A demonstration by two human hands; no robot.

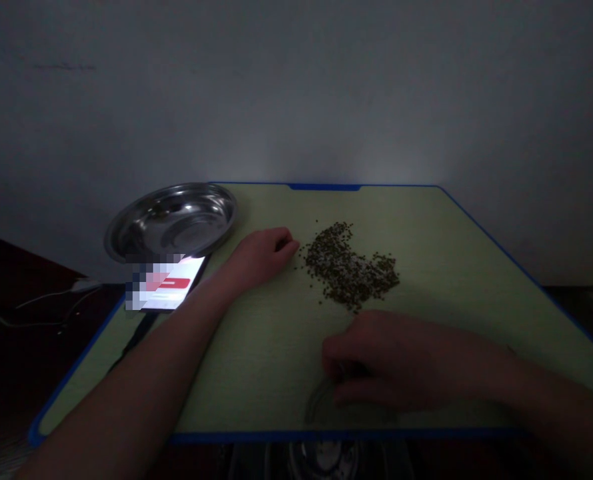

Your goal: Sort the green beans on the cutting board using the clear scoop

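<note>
A loose pile of small dark and pale grains lies on the light green table. Just left of the pile, my left hand rests on the tabletop with its fingers curled and closed; whatever may be between them is hidden. My right hand is nearer the front edge, below the pile, with fingers bent together. Its fingers and thumb are at the rim of a faint, clear round dish, which is partly hidden under the hand.
A wide steel basin stands at the back left. In front of it lies a lit phone, beside my left forearm. Below the front edge, another shiny metal bowl shows. A grey wall rises behind the table; white cables hang at the left.
</note>
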